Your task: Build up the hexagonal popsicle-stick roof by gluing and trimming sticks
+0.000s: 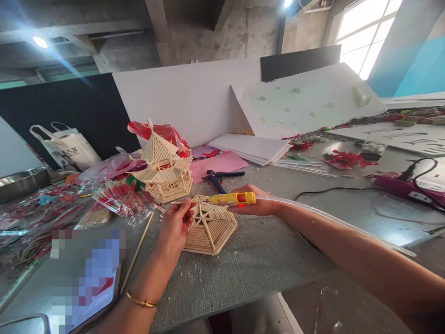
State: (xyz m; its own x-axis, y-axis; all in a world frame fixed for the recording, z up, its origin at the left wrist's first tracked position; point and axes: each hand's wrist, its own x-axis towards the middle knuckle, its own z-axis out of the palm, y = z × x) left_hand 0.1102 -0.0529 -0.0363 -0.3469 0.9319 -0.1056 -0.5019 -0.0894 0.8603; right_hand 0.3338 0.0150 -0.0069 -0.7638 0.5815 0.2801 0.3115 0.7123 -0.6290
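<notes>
While pinching a thin wooden stick (178,202) in the grip of the left hand (174,227), holds a yellow glue gun (231,198) in the closed grip of the right hand (261,207), pointing the nozzle (206,201) toward that stick, above the far side of a hexagonal stick panel (223,233) lying on the table (285,253). Just beyond, has dark blue pliers (212,176) and, to the left, a tiered stick pagoda (170,174). Farther back, has pink paper (222,167), stacked white boards (250,147) and an upright white sheet (191,102).

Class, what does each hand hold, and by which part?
The left hand pinches a thin wooden stick, exactly where along it is unclear; the right hand grips the yellow glue gun around its rear part.
</notes>
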